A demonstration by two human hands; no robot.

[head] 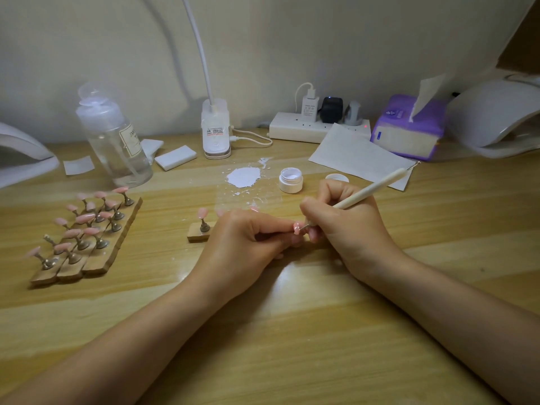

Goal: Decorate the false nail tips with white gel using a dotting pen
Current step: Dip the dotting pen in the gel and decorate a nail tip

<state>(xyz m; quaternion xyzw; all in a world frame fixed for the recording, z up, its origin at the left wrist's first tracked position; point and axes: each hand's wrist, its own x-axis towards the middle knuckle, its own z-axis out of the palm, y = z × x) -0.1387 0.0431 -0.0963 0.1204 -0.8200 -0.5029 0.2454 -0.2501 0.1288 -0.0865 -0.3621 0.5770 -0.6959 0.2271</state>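
My left hand [242,244] pinches a small pink false nail tip [296,228] at the middle of the table. My right hand [342,220] grips a cream dotting pen [371,188], and the pen's metal point touches that nail tip. Behind my left hand a wooden strip [198,233] carries another pink tip [202,213] on a metal stand. An open white jar of gel [290,179] stands beyond my hands, its lid [337,178] beside it. A blot of white gel [243,176] lies on a clear sheet.
Three wooden strips [84,258] with several pink tips on stands lie at the left. A clear bottle [114,138], white pads [175,157], a lamp base [216,133], a power strip [301,130], a purple tissue pack [409,130], a paper sheet [356,156] and two curing lamps [496,115] line the back.
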